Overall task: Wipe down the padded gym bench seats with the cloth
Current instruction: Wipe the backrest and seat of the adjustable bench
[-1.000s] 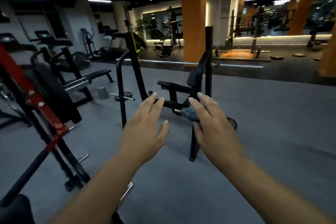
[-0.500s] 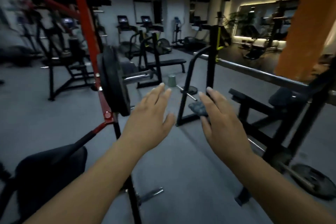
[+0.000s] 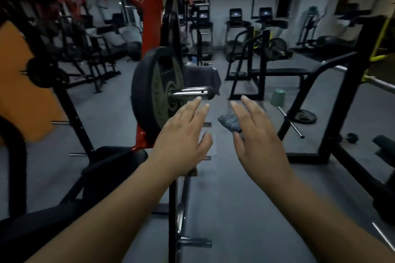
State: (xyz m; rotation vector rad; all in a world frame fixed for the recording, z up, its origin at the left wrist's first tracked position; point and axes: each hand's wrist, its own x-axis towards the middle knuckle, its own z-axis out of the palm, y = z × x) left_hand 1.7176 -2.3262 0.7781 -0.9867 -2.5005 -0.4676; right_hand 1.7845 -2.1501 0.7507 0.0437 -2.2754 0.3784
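Grey-blue cloth (image 3: 230, 123) sits bunched at the thumb side of the right hand (image 3: 259, 141). It is pinched between the thumb and the underside of the hand, and a crumpled wad sticks out toward the left hand (image 3: 181, 145). The right hand's fingers are straight and slightly fanned, with the back of the hand up. The left hand holds nothing; its fingers are straight and close together, the thumb out to the side. It is held in the air beside the right hand, apart from it.

Both hands hang above the grey floor (image 3: 235, 209) and touch no equipment. A black padded seat (image 3: 111, 166) lies low on the left. Its far end meets a red frame (image 3: 149, 17), which carries a black weight plate (image 3: 158, 89) on a chrome sleeve (image 3: 188, 93). A dark towel (image 3: 203, 77) hangs behind the plate. Farther off on the right stands a flat bench (image 3: 280, 71), with a green bucket (image 3: 277, 97) on the floor just in front of it. Treadmills (image 3: 235, 21) line the back wall.
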